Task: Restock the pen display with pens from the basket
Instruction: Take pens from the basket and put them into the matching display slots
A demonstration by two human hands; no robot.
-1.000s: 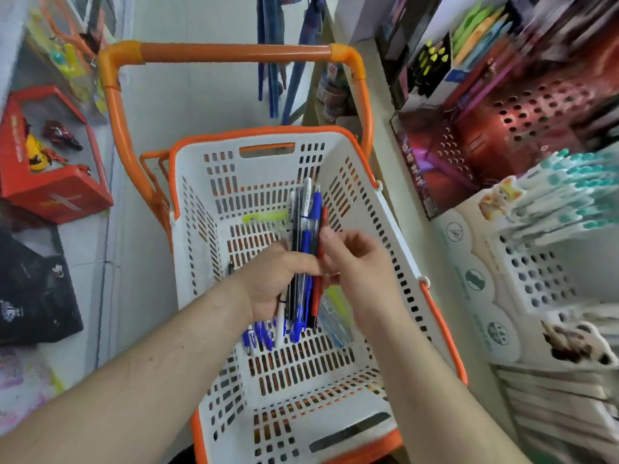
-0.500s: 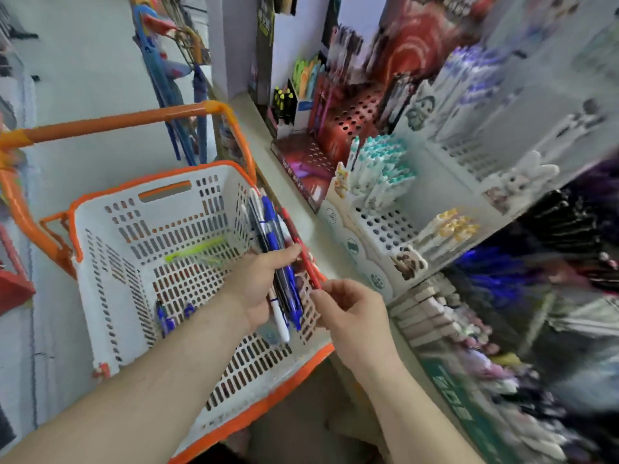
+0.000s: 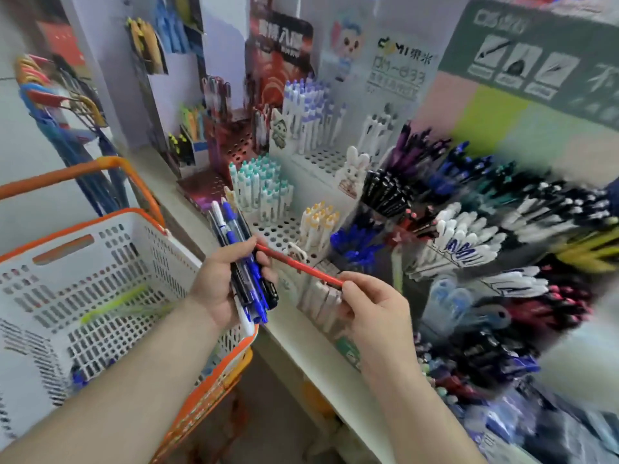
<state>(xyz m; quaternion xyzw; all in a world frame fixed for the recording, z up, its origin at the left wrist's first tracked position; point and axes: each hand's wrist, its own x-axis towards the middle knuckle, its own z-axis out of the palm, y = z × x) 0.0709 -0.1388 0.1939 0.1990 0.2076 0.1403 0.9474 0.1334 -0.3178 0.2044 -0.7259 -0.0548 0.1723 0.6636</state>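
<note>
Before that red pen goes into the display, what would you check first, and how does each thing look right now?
1. Red pen held firmly: ok, the right hand pinches its near end.
2. Red pen free of the bundle: cannot tell, its far end sits right at the left thumb.
3. Bundle of blue and black pens secure: ok, the left hand has a full grip on it.
4. Matching slot for red pens in the pen display: cannot tell, that part of the picture is blurred.
5. Path to the display open: ok, nothing lies between the right hand and the racks.
6. Basket still holds stock: ok, a yellow-green pen lies inside.
</note>
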